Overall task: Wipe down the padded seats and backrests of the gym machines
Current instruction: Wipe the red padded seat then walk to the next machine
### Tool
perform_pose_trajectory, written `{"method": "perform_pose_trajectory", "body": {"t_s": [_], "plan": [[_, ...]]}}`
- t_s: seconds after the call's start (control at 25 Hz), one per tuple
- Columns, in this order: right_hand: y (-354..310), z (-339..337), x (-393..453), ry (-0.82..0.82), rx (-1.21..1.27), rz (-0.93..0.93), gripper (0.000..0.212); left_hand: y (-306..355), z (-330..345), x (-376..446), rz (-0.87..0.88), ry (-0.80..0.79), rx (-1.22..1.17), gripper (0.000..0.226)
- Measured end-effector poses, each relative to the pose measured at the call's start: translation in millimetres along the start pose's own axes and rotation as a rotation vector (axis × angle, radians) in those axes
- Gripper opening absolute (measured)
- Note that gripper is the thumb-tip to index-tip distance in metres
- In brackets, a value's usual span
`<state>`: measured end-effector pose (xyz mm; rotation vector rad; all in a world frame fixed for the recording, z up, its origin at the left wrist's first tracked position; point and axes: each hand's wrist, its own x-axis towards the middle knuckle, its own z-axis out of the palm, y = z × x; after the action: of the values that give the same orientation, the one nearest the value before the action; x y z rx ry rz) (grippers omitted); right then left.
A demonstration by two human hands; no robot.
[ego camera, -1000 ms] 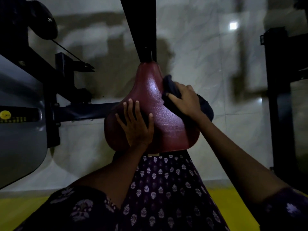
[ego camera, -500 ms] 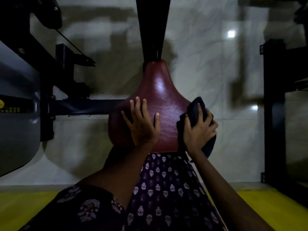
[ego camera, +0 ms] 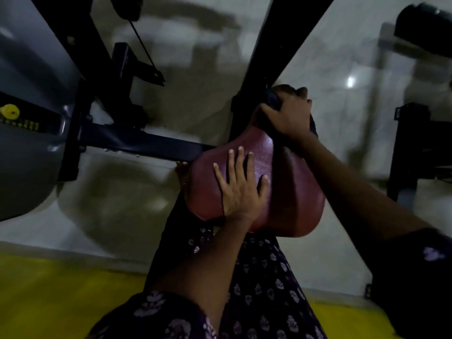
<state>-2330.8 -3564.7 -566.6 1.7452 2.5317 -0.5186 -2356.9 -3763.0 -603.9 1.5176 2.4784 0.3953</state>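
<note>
A dark red padded saddle seat [ego camera: 291,192] sits in the middle of the head view, its narrow nose pointing up and away. My left hand [ego camera: 241,187] lies flat on the wide rear part with fingers spread. My right hand [ego camera: 289,113] grips a dark cloth [ego camera: 272,101] at the seat's narrow nose, fingers curled over it. Most of the cloth is hidden under that hand.
A black frame post [ego camera: 281,40] rises from the seat's nose. A black crossbar [ego camera: 137,143] runs left to a grey machine housing [ego camera: 27,148] with a yellow knob [ego camera: 9,112]. Another dark machine [ego camera: 420,148] stands at right. Pale tiled floor [ego camera: 110,216] lies below, yellow flooring [ego camera: 61,297] nearest me.
My right hand has carried the cloth from the seat's right rear side up to its narrow nose. The camera has tilted and moved closer. My left hand stays flat on the seat.
</note>
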Motion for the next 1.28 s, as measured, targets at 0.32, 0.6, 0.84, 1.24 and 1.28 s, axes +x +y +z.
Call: {"method": "perform_pose_trajectory", "body": {"t_s": [0.32, 0.6, 0.84, 1.24, 1.28], "plan": [[-18, -3, -11, -0.068, -0.296, -0.302, 0.075, -26, -14, -16, -0.051, 0.000, -0.212, 0.060], [-49, 12, -54, -0.176, -0.380, -0.460, 0.073, -61, -11, -40, -0.016, 0.048, -0.099, 0.068], [-25, -6, -24, -0.328, -0.532, -0.769, 0.081, -65, -10, -40, 0.008, 0.081, -0.135, 0.067], [-35, 21, -60, -0.034, -0.315, -0.319, 0.068, -62, -10, -39, -0.013, 0.072, -0.108, 0.066], [-28, 27, -87, 0.007, -0.282, -0.352, 0.066, -62, -10, -39, -0.011, 0.068, -0.101, 0.066]]}}
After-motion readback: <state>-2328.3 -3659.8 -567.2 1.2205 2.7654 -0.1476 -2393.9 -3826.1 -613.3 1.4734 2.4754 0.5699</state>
